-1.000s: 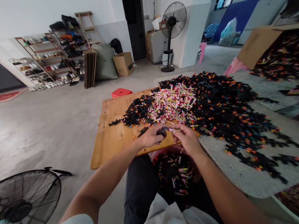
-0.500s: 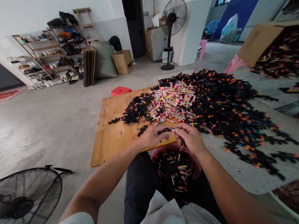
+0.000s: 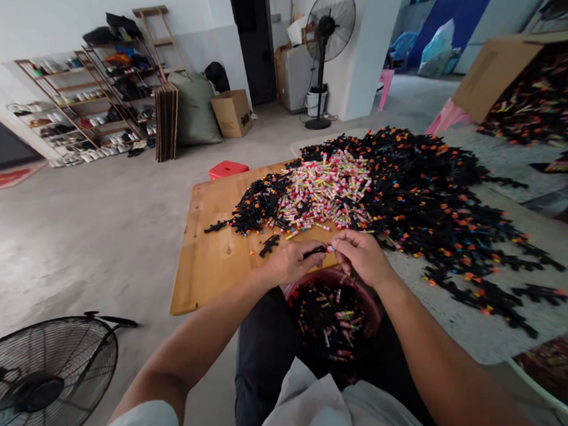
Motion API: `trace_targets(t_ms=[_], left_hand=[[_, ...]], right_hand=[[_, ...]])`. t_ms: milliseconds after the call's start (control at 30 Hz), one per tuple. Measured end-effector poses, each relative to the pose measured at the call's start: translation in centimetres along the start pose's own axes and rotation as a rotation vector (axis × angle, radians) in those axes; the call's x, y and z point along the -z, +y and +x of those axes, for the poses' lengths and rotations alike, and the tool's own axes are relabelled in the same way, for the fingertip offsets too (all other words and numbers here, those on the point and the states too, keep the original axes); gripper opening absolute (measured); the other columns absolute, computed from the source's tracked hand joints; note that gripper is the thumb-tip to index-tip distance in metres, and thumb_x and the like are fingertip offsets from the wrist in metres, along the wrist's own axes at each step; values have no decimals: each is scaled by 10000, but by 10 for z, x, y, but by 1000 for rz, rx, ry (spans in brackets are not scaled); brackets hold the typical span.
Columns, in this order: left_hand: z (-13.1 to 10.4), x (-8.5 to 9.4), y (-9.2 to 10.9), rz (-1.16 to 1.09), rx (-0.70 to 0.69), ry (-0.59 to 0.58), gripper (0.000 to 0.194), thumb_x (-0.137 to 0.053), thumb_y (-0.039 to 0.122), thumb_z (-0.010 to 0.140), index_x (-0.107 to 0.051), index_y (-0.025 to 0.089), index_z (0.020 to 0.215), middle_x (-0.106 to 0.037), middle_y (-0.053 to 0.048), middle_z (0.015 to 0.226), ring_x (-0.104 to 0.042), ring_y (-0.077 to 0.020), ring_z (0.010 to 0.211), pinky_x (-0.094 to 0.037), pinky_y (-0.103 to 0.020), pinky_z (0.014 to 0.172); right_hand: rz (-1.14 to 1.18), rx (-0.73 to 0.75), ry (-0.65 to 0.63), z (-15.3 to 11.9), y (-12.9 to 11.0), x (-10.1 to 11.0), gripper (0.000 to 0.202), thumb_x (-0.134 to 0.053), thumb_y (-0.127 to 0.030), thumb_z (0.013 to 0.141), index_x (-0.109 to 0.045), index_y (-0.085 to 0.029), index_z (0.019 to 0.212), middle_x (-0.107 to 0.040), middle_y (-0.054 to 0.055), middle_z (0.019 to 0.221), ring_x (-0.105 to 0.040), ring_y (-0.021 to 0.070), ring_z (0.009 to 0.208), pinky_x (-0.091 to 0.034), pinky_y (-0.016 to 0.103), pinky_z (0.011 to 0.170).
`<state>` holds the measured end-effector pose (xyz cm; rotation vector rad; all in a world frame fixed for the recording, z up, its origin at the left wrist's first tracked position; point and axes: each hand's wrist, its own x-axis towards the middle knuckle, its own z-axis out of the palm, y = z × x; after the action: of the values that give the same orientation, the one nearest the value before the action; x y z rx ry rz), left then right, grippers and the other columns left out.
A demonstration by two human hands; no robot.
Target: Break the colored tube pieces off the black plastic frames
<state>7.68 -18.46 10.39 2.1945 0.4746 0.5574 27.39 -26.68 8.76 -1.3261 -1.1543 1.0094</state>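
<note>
Above the front edge of the wooden board, my left hand [image 3: 287, 263] is closed on a small black toy gun [image 3: 314, 251]. My right hand [image 3: 362, 258] pinches a short pink-and-white tube [image 3: 330, 249] at the toy gun's right end. Whether the two are joined cannot be made out. Just past my hands lies a heap of similar coloured tubes [image 3: 329, 185], with a large pile of black toy guns [image 3: 413, 194] around it. A reddish tub [image 3: 373, 305] between my legs holds more black pieces and tubes. One loose toy gun [image 3: 269, 244] rests near my left hand.
The wooden board [image 3: 208, 260] adjoins a grey tabletop [image 3: 407, 295] on the right. A floor fan [image 3: 40, 394] stands at left, a green-rimmed bin [image 3: 542, 386] at lower right. A red stool [image 3: 228, 169] is behind the board. An open carton [image 3: 496, 75] of pieces stands at right.
The view has shifted slightly. Both hands stay close together on the toy gun and tube, with the right fingers moved a little.
</note>
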Motion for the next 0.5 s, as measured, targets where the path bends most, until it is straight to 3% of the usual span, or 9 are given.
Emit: trace_targets(t_ms=[200,500], left_hand=[[-2,-2,-2,-125,50,-5,309,-515,372,1046,-721,153,976,-717,-36,854,-593,-128,728,-469,-224,710],[2,5,-1,33,17,-79,256,-542,321,1023,-742,176,958,-709,-18,816,-605,-138,710,-448,-234,704]], right_hand=[[74,-11,-5,-2,11,-3,310,-715,-510,883,-668,-207,838,-552,-60,544,-463,97,395,-354,221,380],[95,-14,-19,-2,8,-6,300,-691,-491,909,-647,-208,823,-531,-68,514,-444,89,383,-326,213,376]])
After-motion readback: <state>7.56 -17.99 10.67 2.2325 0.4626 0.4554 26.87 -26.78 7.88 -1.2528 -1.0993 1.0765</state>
